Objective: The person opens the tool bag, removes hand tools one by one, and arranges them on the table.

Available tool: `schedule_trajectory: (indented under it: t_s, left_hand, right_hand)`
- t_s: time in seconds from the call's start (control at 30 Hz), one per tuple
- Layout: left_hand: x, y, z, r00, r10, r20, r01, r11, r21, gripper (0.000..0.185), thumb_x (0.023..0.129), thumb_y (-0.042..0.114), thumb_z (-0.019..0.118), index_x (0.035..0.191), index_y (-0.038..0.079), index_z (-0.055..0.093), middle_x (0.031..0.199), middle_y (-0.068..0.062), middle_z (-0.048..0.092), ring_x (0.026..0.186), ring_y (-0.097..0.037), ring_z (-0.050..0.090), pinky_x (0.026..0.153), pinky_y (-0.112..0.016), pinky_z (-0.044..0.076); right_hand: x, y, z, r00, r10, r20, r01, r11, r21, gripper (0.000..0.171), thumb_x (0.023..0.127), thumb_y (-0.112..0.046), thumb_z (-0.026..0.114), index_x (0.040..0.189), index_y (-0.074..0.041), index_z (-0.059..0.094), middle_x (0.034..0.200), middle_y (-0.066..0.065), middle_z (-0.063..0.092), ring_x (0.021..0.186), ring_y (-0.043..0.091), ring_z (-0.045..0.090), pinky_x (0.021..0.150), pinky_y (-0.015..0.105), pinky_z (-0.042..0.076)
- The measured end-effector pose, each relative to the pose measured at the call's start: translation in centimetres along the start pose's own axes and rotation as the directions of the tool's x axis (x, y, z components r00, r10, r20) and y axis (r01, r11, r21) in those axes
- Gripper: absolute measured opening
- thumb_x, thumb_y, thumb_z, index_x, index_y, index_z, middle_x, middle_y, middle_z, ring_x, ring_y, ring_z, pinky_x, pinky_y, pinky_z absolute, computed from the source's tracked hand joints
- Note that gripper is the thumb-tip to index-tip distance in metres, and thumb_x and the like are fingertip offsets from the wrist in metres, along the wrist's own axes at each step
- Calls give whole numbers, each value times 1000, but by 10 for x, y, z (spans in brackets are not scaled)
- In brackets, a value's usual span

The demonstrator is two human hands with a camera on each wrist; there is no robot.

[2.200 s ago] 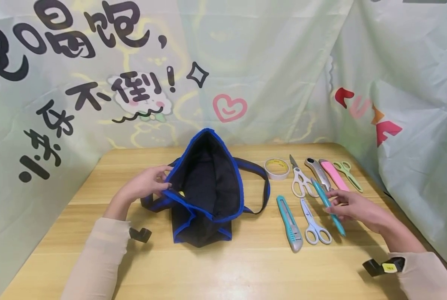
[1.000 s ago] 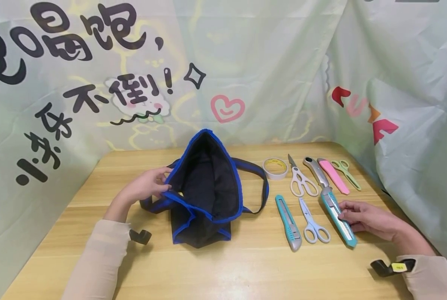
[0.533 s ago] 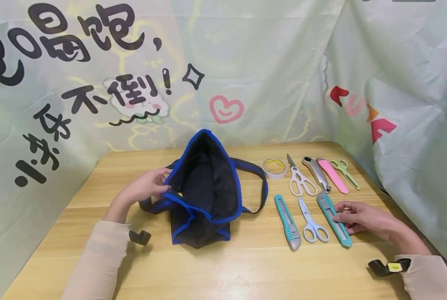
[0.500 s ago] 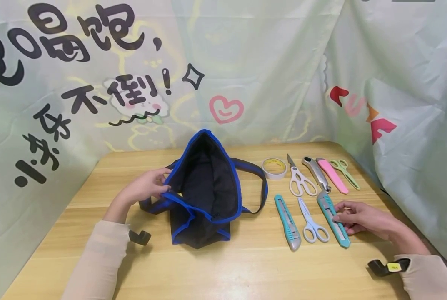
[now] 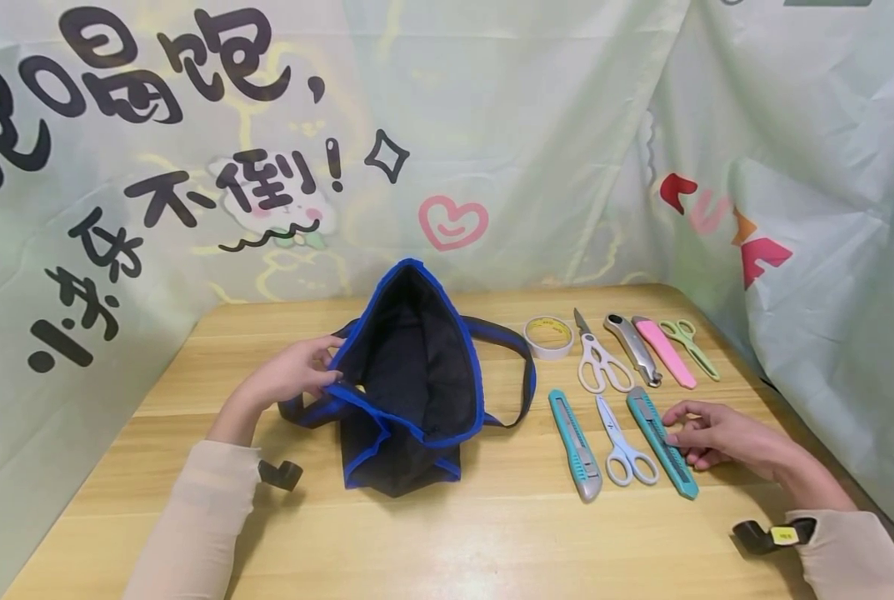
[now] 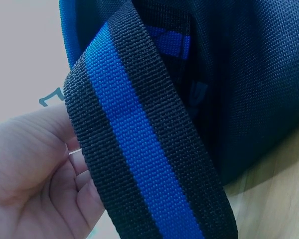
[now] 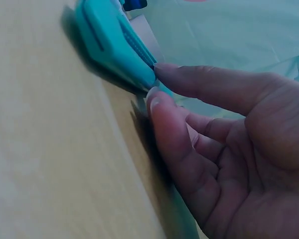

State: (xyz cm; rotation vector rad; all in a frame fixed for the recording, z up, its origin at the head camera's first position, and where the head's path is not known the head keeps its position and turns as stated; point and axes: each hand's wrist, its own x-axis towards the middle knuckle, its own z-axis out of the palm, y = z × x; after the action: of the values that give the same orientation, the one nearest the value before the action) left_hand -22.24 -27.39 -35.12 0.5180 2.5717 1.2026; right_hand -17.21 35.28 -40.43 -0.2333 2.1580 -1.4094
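Observation:
A black bag with blue trim (image 5: 412, 375) stands open on the wooden table (image 5: 491, 533). My left hand (image 5: 300, 371) pinches its left rim, and a black and blue strap (image 6: 144, 149) runs across the left hand (image 6: 35, 174) in the left wrist view. A teal utility knife (image 5: 661, 442) lies flat on the table to the right. My right hand (image 5: 679, 427) touches the knife's right side with extended fingers. In the right wrist view the fingertips (image 7: 159, 67) press against the edge of the teal utility knife (image 7: 114, 45).
Left of the touched knife lie white scissors (image 5: 624, 442) and a second teal knife (image 5: 576, 446). Behind them sit a tape roll (image 5: 549, 337), kitchen scissors (image 5: 596, 358), a grey knife (image 5: 634, 348), a pink knife (image 5: 664, 352) and green scissors (image 5: 690, 346). Printed cloth walls surround the table.
My right hand has laid the teal knife flat on the table and slid it left, closer to the white scissors. The left hand and bag have stayed put.

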Motion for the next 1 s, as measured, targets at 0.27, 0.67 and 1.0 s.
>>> schedule_trajectory:
  t_s: [0.27,0.67,1.0]
  left_hand:
    - [1,-2,-2,1000,2,-2,-2,1000,-1,57,93,4,62,143,-6,37,99,-19,55,73,-23,66,66,-38,60]
    - [-2,-1,-4,1000,-1,-9,1,1000,2,57,93,4,61,144,-5,37,99,-18,54,77,-23,67,67,-39,60]
    - [-2,1,-3,1000,14,-14,-14,1000,-3,55,93,4,62,142,-6,40,98,-18,55,75,-23,66,67,-38,60]
  right_hand:
    - [1,-4,0,1000,2,-4,-2,1000,2,38,99,-17,58,121,9,41,78,6,59,67,13,60,61,28,56]
    - [6,-50,2,968,-119,-222,55,960,-273,38,99,-19,59,120,10,46,79,11,56,68,20,57,61,34,53]
    - [34,-116,25,967,-247,-70,182,851,-493,37,97,-23,63,121,3,52,91,10,63,77,25,64,67,35,58]
